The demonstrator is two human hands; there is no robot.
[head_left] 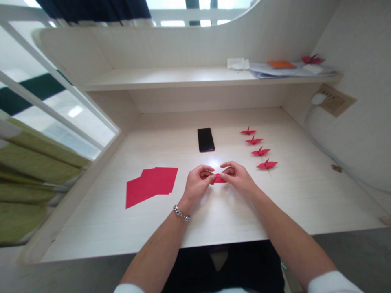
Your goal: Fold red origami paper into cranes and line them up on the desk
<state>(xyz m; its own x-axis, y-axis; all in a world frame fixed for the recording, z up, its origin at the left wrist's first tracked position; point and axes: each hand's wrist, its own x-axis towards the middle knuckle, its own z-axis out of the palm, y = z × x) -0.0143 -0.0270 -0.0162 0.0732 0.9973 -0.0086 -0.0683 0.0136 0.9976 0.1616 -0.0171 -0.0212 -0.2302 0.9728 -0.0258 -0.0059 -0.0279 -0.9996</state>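
Observation:
Between my two hands is a small piece of folded red paper (219, 178), mostly covered by fingers at both ends. My left hand (200, 180) pinches its left end, and a chain bracelet (181, 213) circles that wrist. My right hand (237, 175) pinches the right end with thumb and fingers. To the right, several red paper cranes (266, 164) stand in a slanting row. Flat red paper sheets (157, 181) lie overlapped on the left. How the held paper is folded is too small to make out.
A black phone (206, 139) lies beyond my hands on the pale desk (122, 232). Above it runs a shelf (171, 77) with papers (265, 72), an orange piece (282, 64) and a red folded paper (313, 60). A plugged-in cable (320, 147) hangs along the right wall.

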